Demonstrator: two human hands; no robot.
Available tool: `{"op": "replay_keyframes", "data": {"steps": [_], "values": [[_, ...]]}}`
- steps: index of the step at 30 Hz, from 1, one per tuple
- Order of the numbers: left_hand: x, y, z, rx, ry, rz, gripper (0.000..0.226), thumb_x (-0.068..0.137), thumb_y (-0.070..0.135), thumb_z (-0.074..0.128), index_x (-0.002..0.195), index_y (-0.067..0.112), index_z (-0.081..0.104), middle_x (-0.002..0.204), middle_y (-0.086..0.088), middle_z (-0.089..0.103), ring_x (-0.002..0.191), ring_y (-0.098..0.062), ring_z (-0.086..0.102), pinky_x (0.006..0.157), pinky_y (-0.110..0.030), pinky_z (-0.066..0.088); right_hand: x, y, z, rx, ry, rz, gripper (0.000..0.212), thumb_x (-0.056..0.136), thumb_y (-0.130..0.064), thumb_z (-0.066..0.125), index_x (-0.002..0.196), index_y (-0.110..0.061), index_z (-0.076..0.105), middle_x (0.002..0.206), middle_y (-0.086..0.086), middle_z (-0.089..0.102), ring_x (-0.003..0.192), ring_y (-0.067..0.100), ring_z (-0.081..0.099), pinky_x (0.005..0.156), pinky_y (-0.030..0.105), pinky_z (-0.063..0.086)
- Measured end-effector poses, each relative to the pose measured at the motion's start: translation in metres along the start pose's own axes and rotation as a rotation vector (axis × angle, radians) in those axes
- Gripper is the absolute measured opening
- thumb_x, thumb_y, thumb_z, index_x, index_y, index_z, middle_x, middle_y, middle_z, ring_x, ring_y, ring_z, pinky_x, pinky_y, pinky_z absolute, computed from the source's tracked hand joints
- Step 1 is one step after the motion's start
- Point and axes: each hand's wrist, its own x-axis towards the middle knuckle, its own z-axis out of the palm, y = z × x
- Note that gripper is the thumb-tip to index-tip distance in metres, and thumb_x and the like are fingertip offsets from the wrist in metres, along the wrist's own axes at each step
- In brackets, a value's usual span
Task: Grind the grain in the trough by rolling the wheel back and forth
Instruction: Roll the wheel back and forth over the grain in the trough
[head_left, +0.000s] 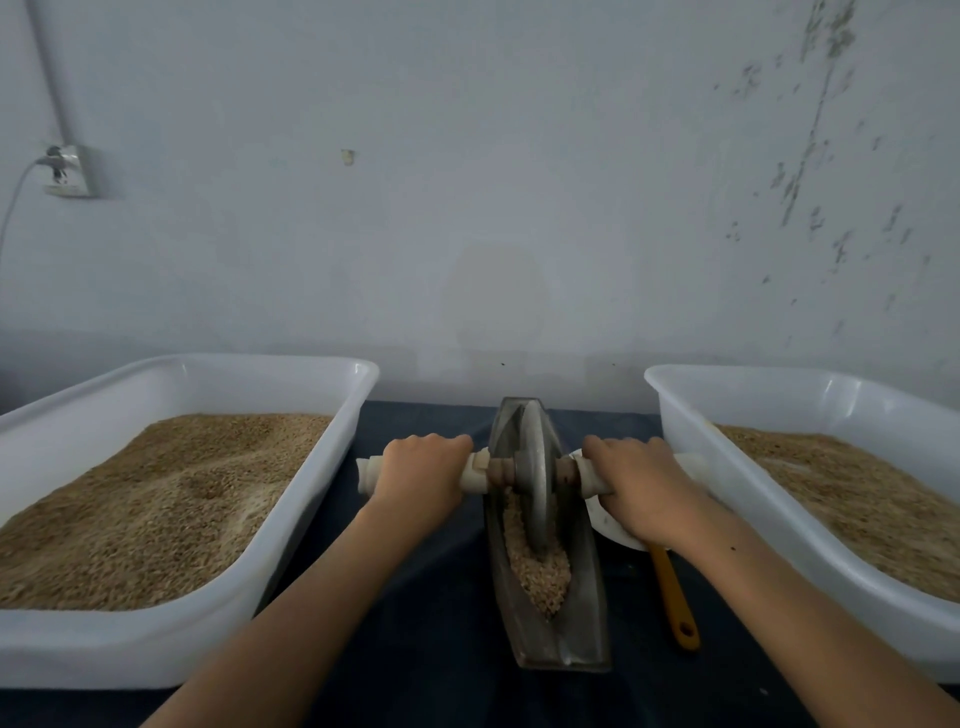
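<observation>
No legible text, labels, brands, numbers or signs in the head view. Surfaces checked: none carries readable marking.

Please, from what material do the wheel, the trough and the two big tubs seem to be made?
Wheel: dull grey metal, probably; faint sheen.
Trough: likewise greyish metal, worn and matte.
Tubs: white plastic, smooth and glossy, with highlights on rounded rims.
</observation>
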Motion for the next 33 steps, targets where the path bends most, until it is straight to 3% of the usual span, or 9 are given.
{"op": "replay_keyframes", "data": {"steps": [6,12,16,22,27,33], "values": [[0.000,0.000,0.003,0.020,0.058,-0.011,0.014,0.092,0.029,0.053,0.103,0.022,0.048,0.098,0.004,0.062,0.089,-0.016,0.060,0.070,-0.027,0.037,0.000,-0.001,0.005,-0.026,0.068,0.012,0.021,0.091,-0.016,0.052,0.109,-0.023,0.044,0.110,-0.005,0.055,0.103,0.018,0.050,0.085,0.033,0.031],[0.001,-0.004,-0.010,0.010,-0.188,0.035,0.017,0.085,0.029,0.061,0.100,0.023,0.058,0.095,0.004,0.064,0.087,-0.014,0.060,0.071,-0.027,0.041,-0.002,-0.002,-0.009,0.050,-0.089,0.004,0.021,0.087,-0.016,0.054,0.094,-0.026,0.037,0.091,-0.007,0.053,0.082,0.014,0.047,0.074,0.029,0.031],[0.001,-0.005,-0.014,-0.021,-0.279,0.042,0.018,0.083,0.030,0.064,0.099,0.022,0.061,0.093,0.003,0.064,0.086,-0.014,0.060,0.072,-0.027,0.043,-0.003,-0.002,-0.016,0.086,-0.152,0.007,0.019,0.086,-0.015,0.056,0.097,-0.026,0.045,0.088,-0.007,0.049,0.082,0.012,0.048,0.072,0.027,0.035],[0.002,-0.003,-0.009,0.019,-0.143,0.010,0.016,0.087,0.027,0.059,0.102,0.024,0.056,0.099,0.003,0.063,0.090,-0.016,0.060,0.071,-0.028,0.039,-0.002,0.000,-0.006,0.059,-0.057,-0.007,0.018,0.089,-0.013,0.050,0.095,-0.026,0.040,0.096,-0.006,0.055,0.092,0.016,0.054,0.076,0.029,0.032],[0.000,-0.001,0.002,0.005,0.034,-0.021,0.014,0.092,0.028,0.053,0.102,0.021,0.048,0.099,0.003,0.062,0.089,-0.018,0.060,0.070,-0.028,0.038,0.002,0.000,0.008,-0.069,0.089,0.007,0.022,0.091,-0.014,0.052,0.110,-0.022,0.044,0.112,-0.004,0.054,0.104,0.019,0.049,0.082,0.032,0.030],[0.000,-0.001,0.001,0.002,0.025,-0.021,0.012,0.091,0.028,0.053,0.101,0.022,0.050,0.097,0.003,0.063,0.087,-0.017,0.060,0.070,-0.028,0.039,0.002,0.002,0.007,-0.020,0.086,0.000,0.021,0.089,-0.015,0.052,0.106,-0.023,0.043,0.107,-0.005,0.055,0.101,0.019,0.050,0.079,0.032,0.027]]}}
